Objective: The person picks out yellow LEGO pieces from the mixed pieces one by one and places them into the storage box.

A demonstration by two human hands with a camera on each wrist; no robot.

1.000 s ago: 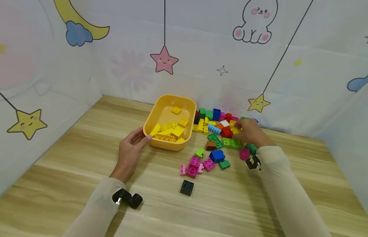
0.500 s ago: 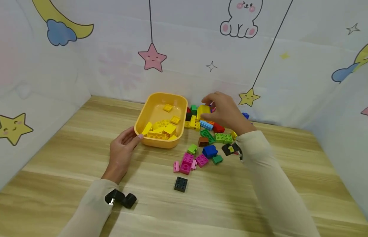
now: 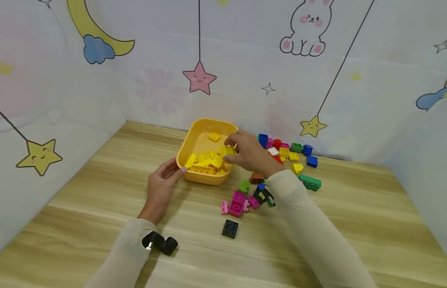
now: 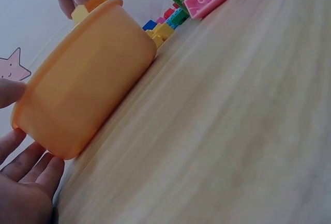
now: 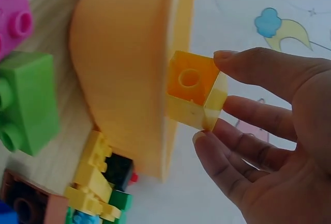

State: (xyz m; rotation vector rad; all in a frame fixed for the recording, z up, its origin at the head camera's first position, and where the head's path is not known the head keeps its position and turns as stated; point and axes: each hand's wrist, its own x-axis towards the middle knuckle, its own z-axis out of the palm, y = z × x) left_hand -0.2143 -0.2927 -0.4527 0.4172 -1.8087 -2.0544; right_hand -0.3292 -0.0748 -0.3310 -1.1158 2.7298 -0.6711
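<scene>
A yellow-orange plastic tub (image 3: 205,179) stands on the table with several yellow toy bricks (image 3: 202,169) inside. My left hand (image 3: 162,186) grips its near left corner, thumb at the rim and fingers against the outer wall, as the left wrist view (image 4: 31,175) also gives it. Over the tub's right side, my right hand (image 3: 253,155) pinches a yellow brick (image 5: 191,81) between thumb and fingertips. That brick's hollow underside faces the right wrist camera. From the left wrist, the tub's wall hides most of its contents.
Right of the tub lie loose bricks of many colours, among them magenta bricks (image 3: 237,205), a green brick (image 3: 310,183), a blue brick (image 3: 312,161) and a yellow brick (image 3: 297,168). A black brick (image 3: 230,229) lies nearer me. A patterned white cloth (image 3: 241,100) hangs behind the table.
My right hand has lifted a yellow brick from the pile at the right and carried it left to above the tub. The left hand keeps its hold on the tub.
</scene>
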